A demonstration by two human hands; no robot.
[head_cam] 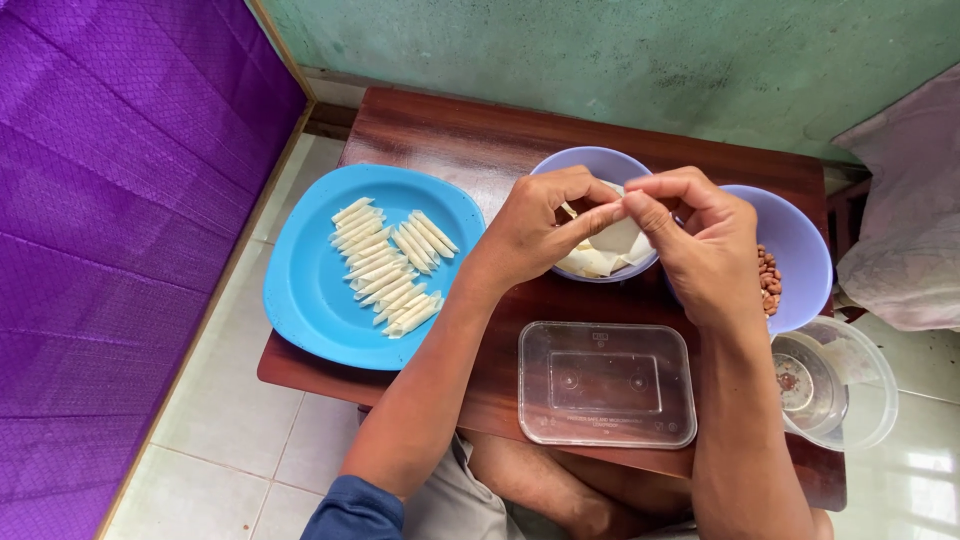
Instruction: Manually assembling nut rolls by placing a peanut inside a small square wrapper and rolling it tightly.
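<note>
- Left hand (pixel 535 235) and right hand (pixel 700 240) meet over the table, fingertips pinched together on one small pale wrapper (pixel 612 215).
- The wrapper is thin, off-white and partly folded, held just above a lilac bowl (pixel 590 165) with more wrapper sheets in it.
- Two lilac bowls in all; the second bowl (pixel 800 250), under the right hand, holds brown peanuts (pixel 769 280).
- One blue plate (pixel 310 290) carries roughly twenty small rolled pastries (pixel 385 265), laid in rows.
- One clear plastic lid (pixel 607 383) lies flat on the wooden table (pixel 450 130); one clear round container (pixel 840 385) stands at the right edge.
</note>
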